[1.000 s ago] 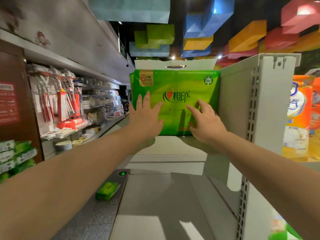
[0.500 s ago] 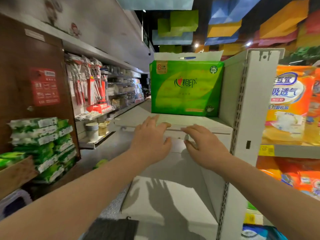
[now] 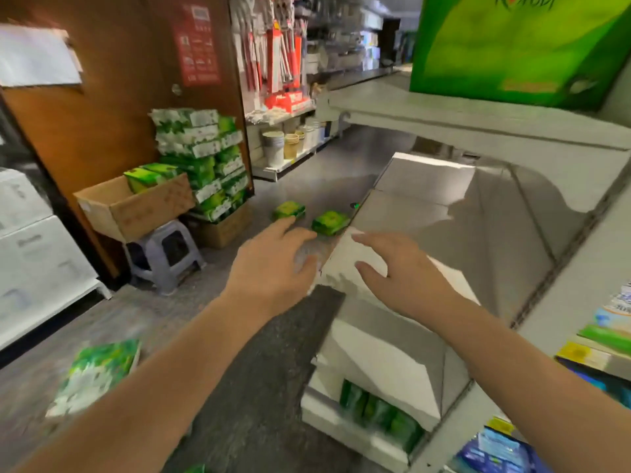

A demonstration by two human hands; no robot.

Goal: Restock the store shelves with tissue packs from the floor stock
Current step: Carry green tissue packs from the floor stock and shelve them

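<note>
Both hands hang empty in front of the white shelves (image 3: pixel 444 213), the left hand (image 3: pixel 269 268) with loose, spread fingers over the grey floor (image 3: pixel 259 353) and the right hand (image 3: pixel 399 274) with straight fingers over a shelf edge, touching nothing I can make out. A big green tissue pack (image 3: pixel 512 46) stands on the top shelf, and a row of small green packs (image 3: pixel 375 411) sits on the lowest one. Two small packs (image 3: pixel 309 216) lie on the floor just beyond the fingertips, a larger pack (image 3: pixel 95 373) lies near the left forearm, and more are stacked by the cardboard box (image 3: pixel 136 206) and the stool (image 3: pixel 164 254) against the brown wall.
</note>
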